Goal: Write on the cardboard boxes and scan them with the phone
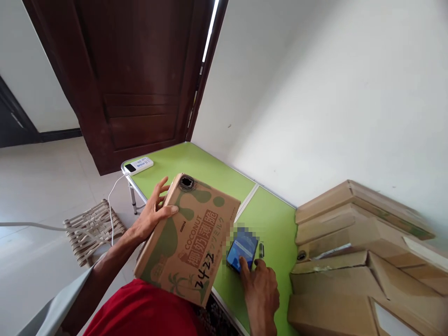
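My left hand point(153, 213) lies against the left side of a brown cardboard box point(189, 238), fingers spread, thumb on its top edge. The box is printed with green coconut artwork and has "2422" handwritten in black; it rests tilted between me and the green table point(196, 165). My right hand point(261, 291) rests on the table, index finger stretched out and touching the lit screen of a dark smartphone point(242, 249) lying flat. A small dark marker point(261, 250) lies just right of the phone.
Several stacked cardboard boxes point(364, 261) fill the table's right side against the white wall. A white power bank point(137, 165) with a cable sits at the table's far left corner. A woven stool point(93, 228) stands on the floor left, before a dark wooden door point(140, 74).
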Tool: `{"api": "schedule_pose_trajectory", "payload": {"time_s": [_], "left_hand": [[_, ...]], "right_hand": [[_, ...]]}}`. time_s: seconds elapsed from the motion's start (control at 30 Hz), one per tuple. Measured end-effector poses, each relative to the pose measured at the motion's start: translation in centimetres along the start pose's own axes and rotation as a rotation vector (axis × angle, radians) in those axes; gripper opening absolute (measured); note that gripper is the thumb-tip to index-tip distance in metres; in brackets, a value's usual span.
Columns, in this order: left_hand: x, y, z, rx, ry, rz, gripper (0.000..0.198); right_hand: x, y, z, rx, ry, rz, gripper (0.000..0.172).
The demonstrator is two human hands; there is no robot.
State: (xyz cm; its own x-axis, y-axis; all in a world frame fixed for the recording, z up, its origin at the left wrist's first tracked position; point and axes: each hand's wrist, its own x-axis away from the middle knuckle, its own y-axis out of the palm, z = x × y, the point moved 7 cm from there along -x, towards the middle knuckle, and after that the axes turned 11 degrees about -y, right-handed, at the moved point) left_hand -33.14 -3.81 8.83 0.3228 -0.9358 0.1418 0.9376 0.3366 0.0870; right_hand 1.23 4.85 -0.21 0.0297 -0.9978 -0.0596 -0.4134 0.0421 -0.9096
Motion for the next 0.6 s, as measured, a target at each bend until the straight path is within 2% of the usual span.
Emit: {"api": "schedule_pose_trajectory", "payload": {"time_s": [0.07, 0.13, 0.23, 0.3, 0.37, 0.43, 0.53, 0.6], "left_hand": [[-0.7, 0.3, 1.4, -0.046, 0.093, -0.006, 0.112], [-1.1, 0.3, 3.3, -0.143, 0.235, 0.089, 0.11], [-1.4, 0.5, 5.7, -0.377, 0.499, 0.421, 0.115], [-1.7, 1.4, 5.6, -0.519, 0.61, 0.633, 0.125], [-2.4, 2.6, 3.8, -0.597, 0.595, 0.76, 0.131], [-2.9, 3.7, 1.0, -0.613, 0.529, 0.804, 0.133], [-2.3, 5.9, -3.4, -0.628, 0.536, 0.78, 0.133], [-1.8, 7.4, -5.6, -0.655, 0.608, 0.677, 0.129]], "right_hand": [[0.4, -1.4, -2.4, -0.135, -0.092, 0.1, 0.069], [1.1, -2.8, -5.8, -0.429, -0.198, 0.203, 0.069], [2.1, -3.7, -11.5, -0.808, -0.323, 0.208, 0.064], [2.4, -3.0, -15.2, -0.934, -0.425, 0.114, 0.069], [2.3, -1.2, -17.9, -1.051, -0.474, -0.036, 0.077], [1.6, 0.6, -19.2, -1.155, -0.467, -0.137, 0.085], [-0.6, 1.8, -19.2, -1.239, -0.442, -0.123, 0.097], [-2.8, 2.0, -18.1, -1.245, -0.402, -0.099, 0.104]]}}
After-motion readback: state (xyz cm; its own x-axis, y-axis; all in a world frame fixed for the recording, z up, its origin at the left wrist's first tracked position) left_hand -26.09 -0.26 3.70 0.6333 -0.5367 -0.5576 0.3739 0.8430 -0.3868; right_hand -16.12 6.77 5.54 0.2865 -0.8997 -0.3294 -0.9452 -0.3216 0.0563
